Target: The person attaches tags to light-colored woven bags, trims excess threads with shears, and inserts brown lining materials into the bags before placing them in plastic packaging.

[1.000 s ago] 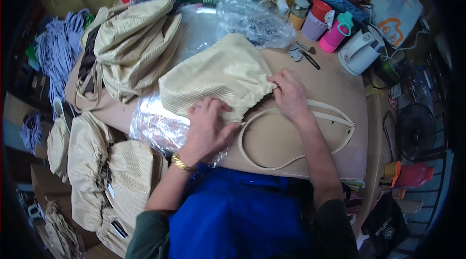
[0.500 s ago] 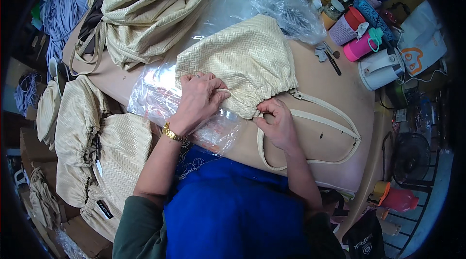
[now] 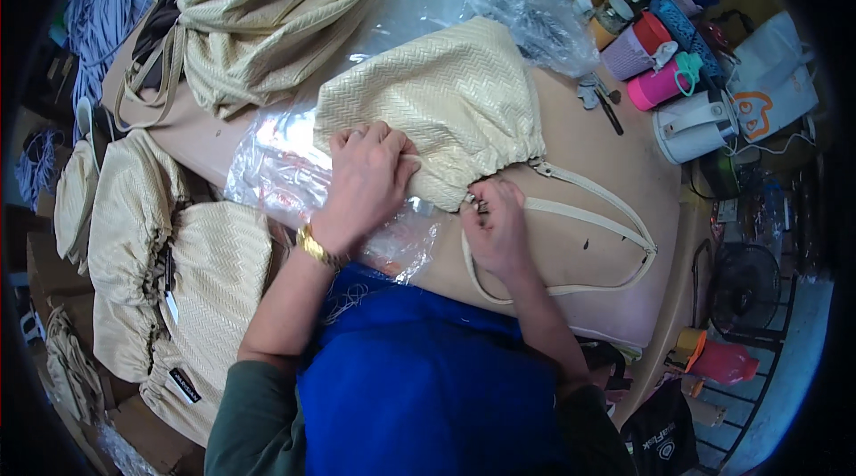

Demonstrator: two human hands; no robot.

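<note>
A cream woven drawstring bag [image 3: 437, 88] lies in front of me, its gathered mouth turned toward my right side. My left hand [image 3: 370, 175] is closed on the bag's near edge, fingers bent over the fabric. At the near end of the gathered mouth, my right hand [image 3: 497, 219] pinches the rim, where a small dark metal piece shows between the fingers. From the mouth a thin cream strap [image 3: 615, 209] loops out to the right across the table. Part of the rim is hidden behind my right fingers.
Stacked cream bags [image 3: 276, 21] stand at the back left, with more bags [image 3: 218, 253] at the left. Clear plastic [image 3: 285, 160] lies under my left forearm. A pink bottle [image 3: 655, 88], a white kettle [image 3: 695, 128] and a black tool [image 3: 611, 115] are at the right.
The right fingers have curled in tighter at the bag's rim. My left hand keeps its hold with the fingers bent slightly more. The whole view has shifted a little.
</note>
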